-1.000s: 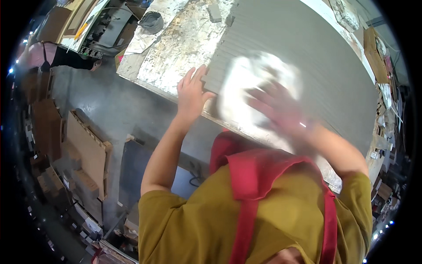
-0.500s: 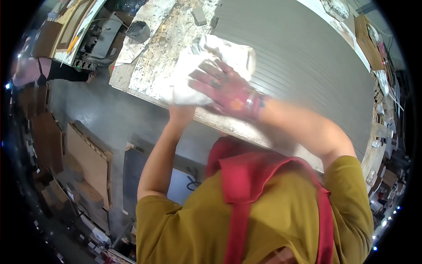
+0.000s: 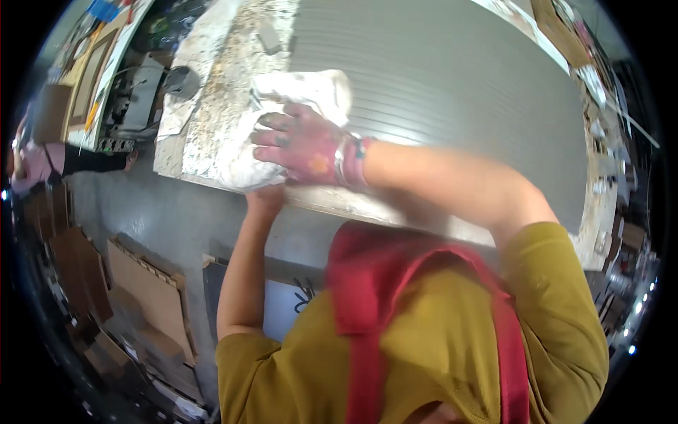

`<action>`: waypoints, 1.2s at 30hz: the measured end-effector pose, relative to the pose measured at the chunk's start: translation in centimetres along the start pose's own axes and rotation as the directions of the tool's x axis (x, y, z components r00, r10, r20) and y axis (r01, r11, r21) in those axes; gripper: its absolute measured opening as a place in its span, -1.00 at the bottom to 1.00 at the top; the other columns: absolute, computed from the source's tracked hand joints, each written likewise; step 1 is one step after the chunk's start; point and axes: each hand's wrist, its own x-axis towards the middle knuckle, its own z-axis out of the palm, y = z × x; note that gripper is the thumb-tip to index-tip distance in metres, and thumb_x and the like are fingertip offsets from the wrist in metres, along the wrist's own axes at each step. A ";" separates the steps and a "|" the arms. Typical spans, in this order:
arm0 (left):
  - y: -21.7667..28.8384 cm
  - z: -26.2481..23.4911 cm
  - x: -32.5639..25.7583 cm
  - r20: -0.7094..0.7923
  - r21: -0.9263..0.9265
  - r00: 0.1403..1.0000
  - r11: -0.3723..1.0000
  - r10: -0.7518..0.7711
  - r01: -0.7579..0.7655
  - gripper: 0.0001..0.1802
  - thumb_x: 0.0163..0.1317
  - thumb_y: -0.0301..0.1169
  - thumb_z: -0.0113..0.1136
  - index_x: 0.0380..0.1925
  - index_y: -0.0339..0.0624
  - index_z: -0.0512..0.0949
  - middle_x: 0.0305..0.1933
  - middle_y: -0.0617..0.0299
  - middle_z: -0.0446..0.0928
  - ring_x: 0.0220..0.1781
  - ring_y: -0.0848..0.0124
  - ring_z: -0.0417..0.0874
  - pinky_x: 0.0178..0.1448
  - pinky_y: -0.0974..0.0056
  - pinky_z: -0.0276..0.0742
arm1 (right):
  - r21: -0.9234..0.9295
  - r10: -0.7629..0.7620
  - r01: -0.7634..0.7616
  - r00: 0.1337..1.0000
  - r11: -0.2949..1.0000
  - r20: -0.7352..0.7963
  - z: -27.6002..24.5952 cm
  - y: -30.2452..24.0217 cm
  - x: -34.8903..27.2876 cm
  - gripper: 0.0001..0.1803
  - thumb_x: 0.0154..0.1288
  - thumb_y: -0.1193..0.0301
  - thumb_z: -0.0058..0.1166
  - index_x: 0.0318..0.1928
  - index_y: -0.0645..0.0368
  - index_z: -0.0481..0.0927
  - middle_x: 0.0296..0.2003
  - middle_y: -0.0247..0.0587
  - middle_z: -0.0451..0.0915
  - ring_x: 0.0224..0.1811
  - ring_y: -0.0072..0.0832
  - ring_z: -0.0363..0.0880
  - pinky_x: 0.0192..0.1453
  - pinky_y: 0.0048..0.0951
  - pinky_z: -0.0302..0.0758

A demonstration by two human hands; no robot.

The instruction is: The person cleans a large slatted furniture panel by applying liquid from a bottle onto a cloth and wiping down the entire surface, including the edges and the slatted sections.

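Note:
A crumpled white cloth lies over the near left part of the worktable, partly on the grey ribbed panel. My right hand, in a stained pink glove, is on top of it with the fingers bent into its folds. From below, my left forearm reaches up to the table's front edge. Only the wrist end of my left hand shows; the cloth hides its fingers.
Left of the panel runs a paint-spattered table strip bearing a small grey block and a dark grey pot. Cardboard sheets lean by the floor at left. Another person stands farther left.
My right hand and the white cloth have shifted left in view, and the right fingers look more bent. The whole view has shifted, with the table now farther left.

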 end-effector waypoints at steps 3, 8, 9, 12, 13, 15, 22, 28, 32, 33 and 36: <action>-0.9 -2.0 0.2 0.298 0.309 0.934 0.906 0.196 -0.289 -0.30 0.03 -0.35 0.32 0.22 -0.20 0.34 0.23 -0.04 0.40 0.23 0.08 0.42 0.28 0.08 0.29 | 0.207 -0.056 0.077 0.993 0.975 -0.106 -1.1 3.3 -3.6 -0.49 0.06 0.34 0.13 0.11 -0.04 0.51 0.17 -0.22 0.45 0.21 -0.18 0.40 0.30 -0.12 0.28; 2.2 -1.6 0.6 0.130 0.218 0.991 0.976 -0.034 0.005 0.09 -0.25 -0.38 0.54 0.34 -0.28 0.13 0.33 -0.06 0.30 0.32 0.04 0.32 0.35 0.06 0.15 | 0.104 0.414 -0.417 0.909 0.903 0.053 -9.8 8.8 -21.9 -0.41 -0.01 0.50 0.09 0.15 0.01 0.49 0.10 0.02 0.41 0.12 0.01 0.41 0.22 -0.08 0.39; 2.0 -1.3 0.8 0.123 0.223 0.992 0.975 -0.035 0.007 0.07 -0.24 -0.38 0.54 0.33 -0.28 0.15 0.32 -0.06 0.31 0.32 0.04 0.33 0.35 0.06 0.14 | 0.000 0.488 -0.488 0.873 0.873 0.011 -10.9 8.3 -27.3 -0.37 0.01 0.54 0.04 0.20 0.02 0.45 0.12 0.04 0.39 0.13 0.01 0.41 0.28 -0.10 0.34; 2.1 -0.8 1.1 0.129 0.282 0.991 0.956 0.045 -0.081 -0.03 -0.26 -0.40 0.53 0.25 -0.23 0.26 0.26 0.00 0.37 0.29 0.04 0.36 0.31 0.07 0.17 | -0.013 0.702 -0.702 0.712 0.712 0.003 -12.5 3.7 -33.8 -0.51 0.05 0.55 0.03 0.09 0.14 0.47 0.02 -0.02 0.43 0.07 -0.06 0.44 0.19 -0.16 0.39; 1.9 -0.8 0.9 0.144 0.288 0.987 0.951 0.073 -0.112 -0.07 -0.25 -0.40 0.51 0.22 -0.21 0.29 0.23 0.02 0.39 0.27 0.05 0.37 0.29 0.07 0.19 | 0.042 0.740 -0.738 0.672 0.673 -0.036 -11.4 2.4 -34.4 -0.54 0.02 0.55 0.07 0.03 0.17 0.48 -0.05 -0.03 0.46 0.02 -0.07 0.46 0.09 -0.17 0.43; 1.8 -0.5 0.7 0.085 0.394 0.986 0.904 0.145 -0.167 -0.19 -0.23 -0.43 0.46 0.14 -0.18 0.35 0.14 0.05 0.43 0.20 0.05 0.43 0.22 0.08 0.23 | -0.246 0.607 -0.606 0.791 0.756 -0.085 -9.3 0.2 -32.2 -0.58 -0.05 0.55 0.13 -0.07 0.19 0.50 -0.18 -0.05 0.50 -0.09 -0.08 0.49 -0.10 -0.16 0.48; -2.9 -0.8 -1.7 0.101 0.176 0.970 0.963 -0.222 0.203 -0.47 0.04 -0.31 0.26 0.03 -0.30 0.49 0.05 -0.07 0.53 -0.02 0.00 0.55 0.05 0.04 0.44 | 0.202 0.181 -0.176 0.983 0.963 -0.004 4.5 0.9 -1.5 -0.82 0.12 0.29 0.07 -0.26 0.02 0.55 -0.18 -0.25 0.55 -0.14 -0.24 0.55 -0.09 -0.17 0.48; -1.5 -0.1 -0.7 0.070 0.075 0.997 0.997 -0.035 0.029 -0.61 0.11 -0.46 0.19 -0.05 -0.43 0.52 -0.03 -0.05 0.56 -0.06 0.19 0.59 0.14 0.13 0.42 | 0.273 0.313 -0.250 0.925 0.929 -0.217 2.1 -0.7 -5.8 -0.75 0.29 0.22 -0.09 -0.18 0.08 0.54 -0.19 -0.17 0.56 -0.11 -0.24 0.56 -0.02 -0.19 0.49; -1.7 -2.0 -1.7 0.135 0.296 0.965 0.939 -0.224 0.177 -0.25 0.03 -0.51 0.18 0.27 -0.45 0.19 0.30 -0.21 0.18 0.36 0.03 0.20 0.32 0.11 0.24 | 0.166 0.397 -0.373 0.906 0.913 -0.147 -2.2 1.0 -25.0 -0.66 0.08 0.33 0.21 -0.09 0.07 0.54 -0.17 -0.17 0.55 -0.08 -0.20 0.53 0.00 -0.17 0.46; -1.4 -2.0 -2.1 0.086 0.196 0.928 0.919 -0.364 0.342 -0.18 0.01 -0.50 0.20 0.31 -0.45 0.11 0.32 -0.21 0.14 0.34 0.01 0.23 0.35 0.11 0.22 | 0.073 0.467 -0.461 0.867 0.884 -0.173 -6.1 0.0 -29.0 -0.52 -0.08 0.45 0.16 -0.02 0.08 0.51 -0.17 -0.17 0.50 0.00 -0.18 0.47 0.08 -0.15 0.42; -3.1 -1.2 -2.0 0.105 0.145 0.943 0.943 -0.317 0.301 -0.12 -0.09 -0.52 0.29 0.29 -0.44 0.13 0.32 -0.19 0.13 0.34 -0.01 0.20 0.39 0.07 0.16 | -0.156 0.758 -0.752 0.652 0.641 -0.028 -9.9 -2.3 -39.2 -0.50 -0.19 0.52 0.10 -0.07 0.16 0.52 -0.19 -0.13 0.50 -0.11 -0.10 0.47 -0.01 -0.14 0.42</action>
